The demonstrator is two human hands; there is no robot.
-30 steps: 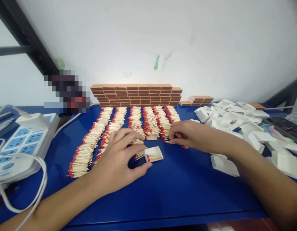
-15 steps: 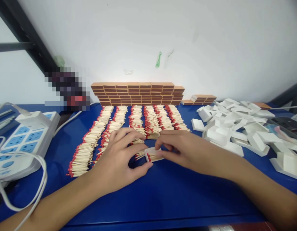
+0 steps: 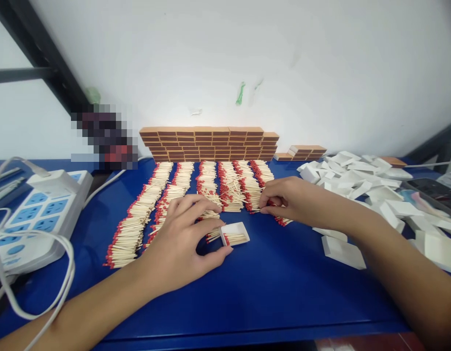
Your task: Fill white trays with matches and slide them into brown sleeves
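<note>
A small white matchbox tray (image 3: 240, 228), partly filled with red-headed matches, lies on the blue table. My left hand (image 3: 189, 239) grips its left end, index finger at the back corner and thumb at the front. Other fingers of that hand hang over rows of loose matches. My right hand (image 3: 284, 197) is closed in a pinch on matches at the near end of the right-hand row (image 3: 262, 171); red heads show between its fingers. How many it holds is hidden.
Stacked brown matchboxes (image 3: 211, 144) form a wall at the back, with a few more boxes (image 3: 302, 152) to its right. White trays (image 3: 357, 178) are heaped at right beside a dark phone (image 3: 430, 190). A white power strip (image 3: 46, 214) with looped cable stands at left.
My right hand has left the matchbox tray and moved right and slightly back to the rightmost matches. My left hand has stayed at the tray.
</note>
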